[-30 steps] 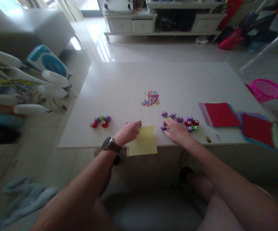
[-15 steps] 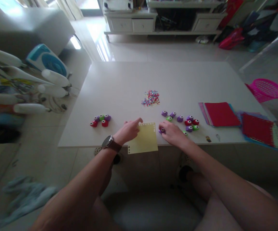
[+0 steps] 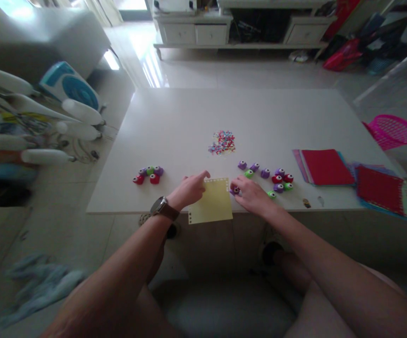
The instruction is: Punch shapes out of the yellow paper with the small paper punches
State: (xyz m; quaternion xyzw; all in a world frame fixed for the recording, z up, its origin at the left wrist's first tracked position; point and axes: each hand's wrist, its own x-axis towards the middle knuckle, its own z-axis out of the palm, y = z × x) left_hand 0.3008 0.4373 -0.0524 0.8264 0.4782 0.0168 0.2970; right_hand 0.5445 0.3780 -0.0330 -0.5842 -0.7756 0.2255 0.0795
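Where the wide lens bends the room, much is hard to read: the cluttered rack of white tubes (image 3: 30, 112) at the left edge is blurred, the low white cabinet (image 3: 196, 28) across the glossy floor is cut off at the top, and the bluish cloth (image 3: 37, 281) on the floor is only a smear. Nearer, the white table (image 3: 224, 112) fills the middle of the view, with a pink basket (image 3: 395, 131) beyond its right edge. On its right side lie two stacks of coloured paper (image 3: 326, 166), red sheets uppermost. At the near edge a yellow sheet (image 3: 212, 204) with small holes along its top and left edges overhangs the table. A pile of confetti-like punched bits (image 3: 222, 142) sits mid-table; one cluster of small punches (image 3: 149, 174) lies to the left, a looser group of punches (image 3: 274, 176) to the right. The left hand (image 3: 189, 190) — a watch on its wrist — presses the sheet's top left corner, forefinger stretched out. The right hand (image 3: 251, 195) curls around a small purple punch (image 3: 236, 190) at the sheet's top right corner — mostly hidden by the fingers, so whether it bites the paper cannot be told.
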